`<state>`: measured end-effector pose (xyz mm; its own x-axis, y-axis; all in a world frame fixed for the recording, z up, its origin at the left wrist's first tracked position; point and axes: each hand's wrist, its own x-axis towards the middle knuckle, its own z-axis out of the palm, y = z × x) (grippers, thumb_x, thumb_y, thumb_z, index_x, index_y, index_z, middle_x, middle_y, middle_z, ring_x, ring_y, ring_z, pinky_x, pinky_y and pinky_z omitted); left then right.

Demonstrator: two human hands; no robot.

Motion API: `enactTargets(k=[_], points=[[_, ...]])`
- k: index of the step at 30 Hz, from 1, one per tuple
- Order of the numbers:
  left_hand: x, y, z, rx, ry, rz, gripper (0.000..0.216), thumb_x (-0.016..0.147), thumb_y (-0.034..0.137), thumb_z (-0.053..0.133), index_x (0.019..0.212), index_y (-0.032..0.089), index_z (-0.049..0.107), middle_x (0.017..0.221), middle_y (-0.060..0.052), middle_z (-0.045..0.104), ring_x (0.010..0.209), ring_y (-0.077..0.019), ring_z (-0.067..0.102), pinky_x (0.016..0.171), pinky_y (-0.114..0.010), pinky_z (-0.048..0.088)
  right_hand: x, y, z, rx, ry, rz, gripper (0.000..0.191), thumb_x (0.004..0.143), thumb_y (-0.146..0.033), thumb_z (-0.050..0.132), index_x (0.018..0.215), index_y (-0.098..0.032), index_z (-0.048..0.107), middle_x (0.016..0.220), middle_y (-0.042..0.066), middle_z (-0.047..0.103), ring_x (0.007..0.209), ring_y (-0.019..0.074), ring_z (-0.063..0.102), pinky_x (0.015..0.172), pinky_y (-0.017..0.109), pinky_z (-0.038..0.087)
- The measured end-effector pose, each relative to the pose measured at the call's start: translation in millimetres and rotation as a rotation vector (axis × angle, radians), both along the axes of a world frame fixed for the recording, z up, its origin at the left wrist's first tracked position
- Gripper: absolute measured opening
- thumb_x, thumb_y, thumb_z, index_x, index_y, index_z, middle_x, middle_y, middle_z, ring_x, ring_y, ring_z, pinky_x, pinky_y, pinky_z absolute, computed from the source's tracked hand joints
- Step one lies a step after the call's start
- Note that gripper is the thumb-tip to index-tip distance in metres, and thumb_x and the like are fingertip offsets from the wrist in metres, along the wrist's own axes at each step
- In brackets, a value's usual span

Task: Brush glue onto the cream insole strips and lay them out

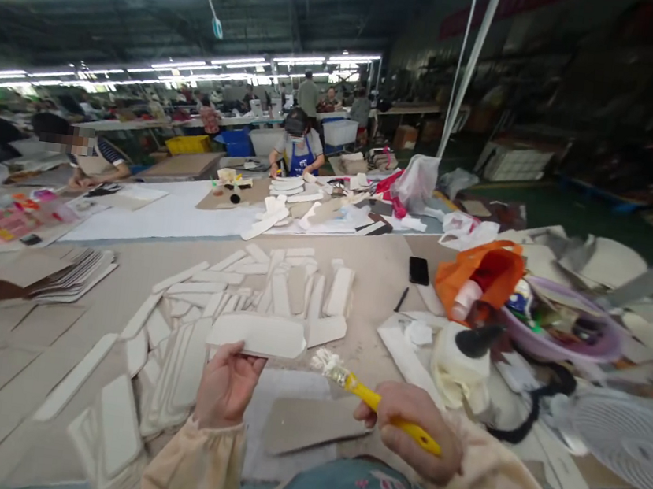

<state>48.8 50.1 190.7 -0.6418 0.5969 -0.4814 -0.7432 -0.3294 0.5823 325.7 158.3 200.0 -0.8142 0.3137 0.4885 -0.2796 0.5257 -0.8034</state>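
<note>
Between the thumb and fingers of my left hand (231, 385) is a flat white rounded panel (259, 334), lifted above the table. My right hand (419, 430) is closed round the yellow handle of a paintbrush (366, 394). White stuff coats the brush's bristles, which point toward the panel but stay apart from it. Below, near my body, lies a grey-brown flat piece (313, 424) on a white sheet. Many similar white strips (282, 291) are spread beyond the panel, and stacked ones (183, 370) lie left of my left hand.
At right are a purple basin (604, 354), an orange bag (477, 275), a cream container with a black cone top (460, 364) and a fan (630, 436). A black phone (418, 271) lies farther back. Brown sheets (49, 270) are stacked at left. Co-workers sit across the table.
</note>
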Motion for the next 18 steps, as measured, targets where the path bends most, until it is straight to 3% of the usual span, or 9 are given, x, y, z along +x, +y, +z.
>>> enactTargets(k=[8, 18], points=[[44, 18, 15.5, 0.03, -0.034, -0.116, 0.045, 0.083, 0.003, 0.038, 0.119, 0.019, 0.059, 0.091, -0.007, 0.075, 0.084, -0.0188, 0.071, 0.074, -0.031, 0.059, 30, 2, -2.0, 0.085, 0.009, -0.046, 0.008, 0.087, -0.023, 0.048, 0.081, -0.021, 0.054, 0.085, 0.006, 0.069, 0.077, 0.016, 0.063, 0.071, 0.029, 0.047], [69, 17, 25.6, 0.065, -0.057, -0.162, 0.042, 0.083, 0.001, 0.037, 0.115, 0.017, 0.061, 0.084, -0.008, 0.075, 0.082, -0.0197, 0.072, 0.073, -0.033, 0.059, 50, 11, -5.0, 0.114, 0.045, -0.165, 0.008, 0.088, -0.02, 0.049, 0.082, -0.02, 0.054, 0.083, 0.007, 0.068, 0.08, 0.0163, 0.064, 0.07, 0.028, 0.048]])
